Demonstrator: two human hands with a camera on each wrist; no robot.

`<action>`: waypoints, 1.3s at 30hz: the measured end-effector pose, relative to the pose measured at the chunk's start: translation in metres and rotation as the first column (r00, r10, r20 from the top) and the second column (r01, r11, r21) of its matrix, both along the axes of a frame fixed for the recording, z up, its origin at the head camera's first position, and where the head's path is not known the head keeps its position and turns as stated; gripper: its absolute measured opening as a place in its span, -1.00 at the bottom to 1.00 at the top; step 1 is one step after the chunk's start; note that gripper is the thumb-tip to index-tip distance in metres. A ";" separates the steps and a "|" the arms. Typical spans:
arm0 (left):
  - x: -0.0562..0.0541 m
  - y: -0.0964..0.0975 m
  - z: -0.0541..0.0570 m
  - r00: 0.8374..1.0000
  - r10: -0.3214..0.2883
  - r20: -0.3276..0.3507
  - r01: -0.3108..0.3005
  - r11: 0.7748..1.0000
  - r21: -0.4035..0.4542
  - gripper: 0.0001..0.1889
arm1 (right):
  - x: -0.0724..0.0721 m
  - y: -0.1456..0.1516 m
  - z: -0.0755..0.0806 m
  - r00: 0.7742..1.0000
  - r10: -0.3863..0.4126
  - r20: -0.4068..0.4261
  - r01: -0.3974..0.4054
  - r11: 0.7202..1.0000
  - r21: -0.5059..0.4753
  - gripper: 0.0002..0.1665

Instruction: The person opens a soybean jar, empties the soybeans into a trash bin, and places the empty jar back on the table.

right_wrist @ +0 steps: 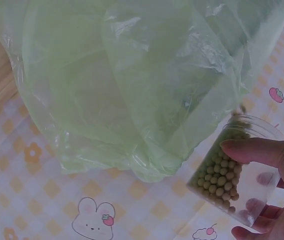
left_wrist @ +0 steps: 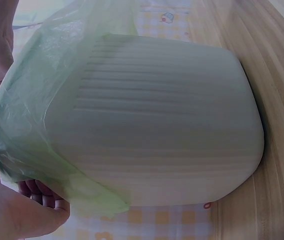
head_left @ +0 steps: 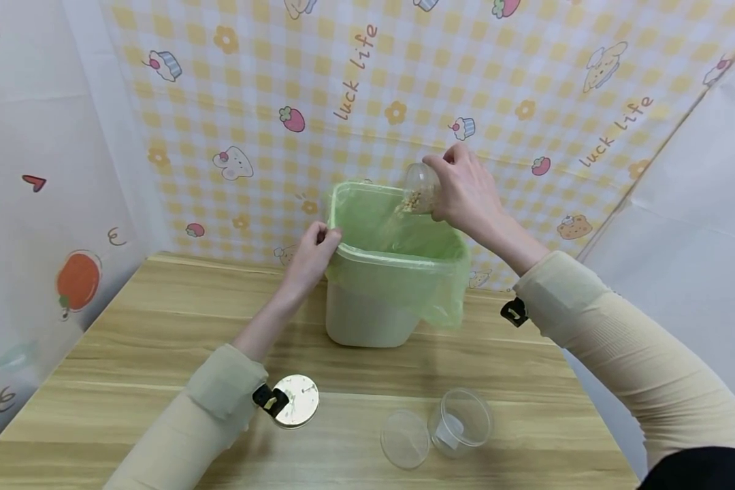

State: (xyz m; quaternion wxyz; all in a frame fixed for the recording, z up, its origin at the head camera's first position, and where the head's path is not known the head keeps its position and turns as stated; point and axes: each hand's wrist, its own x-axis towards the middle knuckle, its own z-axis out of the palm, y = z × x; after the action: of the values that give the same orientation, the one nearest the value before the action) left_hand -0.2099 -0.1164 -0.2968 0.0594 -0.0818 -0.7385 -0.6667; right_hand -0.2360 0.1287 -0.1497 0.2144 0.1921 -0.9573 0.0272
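A white trash bin (head_left: 367, 316) stands upright at the back of the table, lined with a thin green plastic bag (head_left: 398, 275) folded over its rim. My left hand (head_left: 314, 255) grips the bin's rim and the bag at the left side, thumb on top. Over the right part of the opening, my right hand (head_left: 468, 190) holds a small clear jar (head_left: 420, 184) tipped toward the bin. Round tan beans (right_wrist: 219, 180) fill part of the jar in the right wrist view, and some fall from its mouth into the bag. The bin's bottom inside is hidden.
On the wooden table (head_left: 177, 354), a shiny metal lid (head_left: 300, 403) lies beside my left sleeve. Toward the front right are a clear round lid (head_left: 405, 441) and a clear container (head_left: 468, 418) with something white in it. A checked cloth (head_left: 251, 88) hangs right behind the bin.
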 end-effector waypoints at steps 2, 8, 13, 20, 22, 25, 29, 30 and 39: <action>-0.001 0.000 -0.001 1.000 0.001 0.001 -0.001 1.000 0.001 -0.74 | 0.000 0.000 0.000 1.000 0.003 -0.006 -0.003 1.000 0.003 0.02; -0.001 -0.001 -0.001 1.000 0.001 0.001 -0.001 1.000 -0.005 -0.74 | -0.001 -0.002 0.001 1.000 0.001 -0.011 -0.001 1.000 0.014 0.01; -0.001 -0.002 -0.001 1.000 0.003 0.003 -0.003 1.000 -0.022 -0.73 | -0.001 -0.004 0.001 1.000 0.011 -0.018 -0.010 0.999 0.031 0.00; 0.000 -0.002 0.000 1.000 0.004 0.006 -0.004 1.000 -0.029 -0.72 | -0.001 -0.005 -0.002 0.998 0.035 -0.047 -0.033 0.998 0.044 -0.09; 0.001 -0.002 -0.001 1.000 0.002 0.006 -0.002 0.999 -0.032 -0.72 | -0.001 -0.005 -0.003 0.997 0.044 -0.058 -0.041 0.998 0.049 -0.11; 0.001 -0.002 -0.001 1.000 -0.001 0.009 0.001 0.999 -0.032 -0.72 | -0.001 -0.005 -0.004 0.996 0.054 -0.076 -0.050 0.997 0.056 -0.12; 0.000 -0.001 -0.001 1.000 -0.004 0.004 0.004 1.000 -0.031 -0.74 | 0.000 -0.005 -0.005 0.992 0.070 -0.105 -0.064 0.996 0.063 -0.17; 0.000 -0.001 -0.001 1.000 -0.004 0.004 0.004 1.000 -0.029 -0.74 | 0.000 -0.005 -0.005 0.991 0.075 -0.112 -0.068 0.996 0.066 -0.18; -0.001 -0.001 -0.001 1.000 -0.003 0.004 0.003 1.000 -0.023 -0.74 | 0.000 -0.005 -0.005 0.983 0.107 -0.146 -0.091 0.990 0.111 -0.26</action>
State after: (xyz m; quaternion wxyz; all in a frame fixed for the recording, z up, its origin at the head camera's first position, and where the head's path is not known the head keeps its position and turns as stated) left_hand -0.2105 -0.1175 -0.2975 0.0558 -0.0823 -0.7462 -0.6583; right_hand -0.2356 0.1240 -0.1543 0.2746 0.2520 -0.9276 -0.0264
